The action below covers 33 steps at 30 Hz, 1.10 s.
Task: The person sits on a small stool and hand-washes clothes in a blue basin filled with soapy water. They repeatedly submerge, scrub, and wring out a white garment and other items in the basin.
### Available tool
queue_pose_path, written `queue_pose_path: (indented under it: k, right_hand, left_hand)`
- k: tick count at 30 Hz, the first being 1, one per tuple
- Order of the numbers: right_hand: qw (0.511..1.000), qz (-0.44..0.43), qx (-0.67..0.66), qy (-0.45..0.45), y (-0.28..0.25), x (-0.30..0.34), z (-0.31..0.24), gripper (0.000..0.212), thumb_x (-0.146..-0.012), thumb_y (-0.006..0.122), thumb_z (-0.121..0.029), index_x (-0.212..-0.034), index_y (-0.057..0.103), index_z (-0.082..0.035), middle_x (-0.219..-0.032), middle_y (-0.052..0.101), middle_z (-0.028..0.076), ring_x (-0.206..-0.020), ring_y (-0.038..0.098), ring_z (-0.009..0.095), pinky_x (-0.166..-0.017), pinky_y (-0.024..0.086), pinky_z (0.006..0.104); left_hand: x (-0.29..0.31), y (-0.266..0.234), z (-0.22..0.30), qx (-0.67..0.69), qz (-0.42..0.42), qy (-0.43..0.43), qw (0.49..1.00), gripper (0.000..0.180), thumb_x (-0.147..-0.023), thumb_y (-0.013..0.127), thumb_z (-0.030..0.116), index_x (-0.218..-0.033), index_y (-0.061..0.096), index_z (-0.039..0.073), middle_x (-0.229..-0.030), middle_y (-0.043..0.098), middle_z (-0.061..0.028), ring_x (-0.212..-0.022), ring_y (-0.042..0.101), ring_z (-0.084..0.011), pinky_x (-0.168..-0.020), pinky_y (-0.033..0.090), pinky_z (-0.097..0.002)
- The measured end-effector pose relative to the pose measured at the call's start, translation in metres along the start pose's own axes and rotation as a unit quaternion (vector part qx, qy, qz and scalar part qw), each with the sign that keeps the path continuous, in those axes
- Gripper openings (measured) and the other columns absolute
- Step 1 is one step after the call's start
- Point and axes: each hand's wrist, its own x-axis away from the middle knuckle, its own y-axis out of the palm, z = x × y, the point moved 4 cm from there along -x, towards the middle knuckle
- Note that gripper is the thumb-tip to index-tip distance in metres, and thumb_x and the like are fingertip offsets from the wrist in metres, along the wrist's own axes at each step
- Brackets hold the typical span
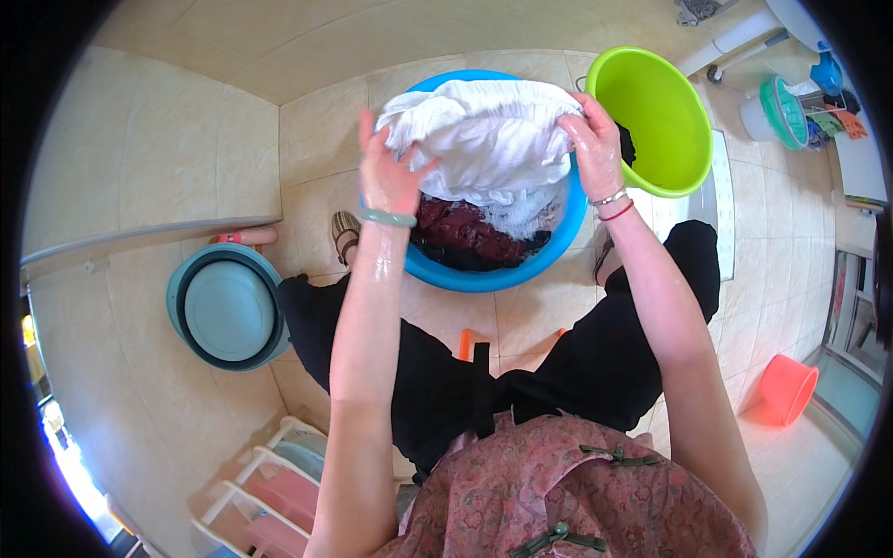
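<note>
Head cam: white cloth (pixel 488 135) stretches sideways, R hand (pixel 595 147) pinching end, L hand (pixel 389 175) splayed.

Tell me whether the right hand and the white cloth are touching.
Touching. The head view shows it plainly: the right hand grasps the right end of the white cloth, with the thumb pressed against its near side.

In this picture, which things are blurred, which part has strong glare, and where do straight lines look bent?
Head view: the left hand looks smeared, probably by motion, while the right hand looks clearer; head view: glare washes out the bright strip at lower left; head view: the tiles at right show lines bending near the black rim.
</note>
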Motion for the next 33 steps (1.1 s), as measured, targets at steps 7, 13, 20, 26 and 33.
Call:
queue_pose_path:
  k: [7,13,20,26,33]
  right_hand:
    - [0.981,-0.195,0.009,-0.010,0.085,0.059,-0.002,0.052,-0.076,0.048,0.001,-0.128,0.042,-0.004,-0.118,0.055,0.012,-0.115,0.054,0.023,-0.094,0.045,0.0337]
    - [0.907,-0.173,0.283,-0.258,0.105,0.093,-0.031,0.028,-0.074,0.075,-0.026,-0.095,0.063,-0.011,-0.090,0.050,0.010,-0.088,0.059,0.026,-0.066,0.052,0.0343]
    - [0.855,-0.094,0.427,-0.280,0.077,0.019,0.032,0.014,-0.087,0.054,-0.018,-0.082,0.061,-0.007,-0.082,0.061,0.012,-0.073,0.061,0.031,-0.058,0.051,0.0398]
    - [0.871,-0.077,0.450,-0.183,0.064,0.013,0.065,0.017,-0.091,0.050,-0.020,-0.088,0.057,-0.005,-0.079,0.059,0.018,-0.071,0.059,0.039,-0.061,0.049,0.0468]
    - [0.882,-0.145,0.349,-0.280,0.112,0.070,0.008,0.016,-0.091,0.053,-0.020,-0.097,0.054,-0.006,-0.083,0.056,0.014,-0.067,0.059,0.036,-0.058,0.051,0.0418]
  left_hand:
    - [0.018,0.054,-0.048,0.210,-0.265,-0.239,0.910,0.060,-0.091,0.053,0.048,-0.127,0.050,0.001,-0.118,0.060,-0.0152,-0.109,0.058,-0.0273,-0.095,0.046,-0.0389]
    - [0.025,0.055,-0.064,0.078,-0.196,-0.118,0.970,0.049,-0.094,0.051,0.040,-0.130,0.049,0.006,-0.131,0.053,-0.0106,-0.119,0.051,-0.0234,-0.102,0.041,-0.0384]
    - [0.007,0.034,-0.107,0.037,0.090,-0.113,0.989,0.039,-0.097,0.044,0.030,-0.118,0.055,-0.001,-0.107,0.062,-0.0094,-0.096,0.061,-0.0204,-0.085,0.050,-0.0318]
    - [0.011,0.029,-0.114,-0.050,0.148,-0.101,0.983,0.038,-0.094,0.050,0.031,-0.111,0.059,-0.001,-0.103,0.063,-0.0083,-0.092,0.062,-0.0183,-0.076,0.050,-0.0319]
    - [0.011,0.028,-0.096,0.080,-0.017,-0.104,0.991,0.033,-0.096,0.046,0.030,-0.111,0.058,0.004,-0.105,0.063,-0.0072,-0.094,0.061,-0.0198,-0.084,0.049,-0.0330]
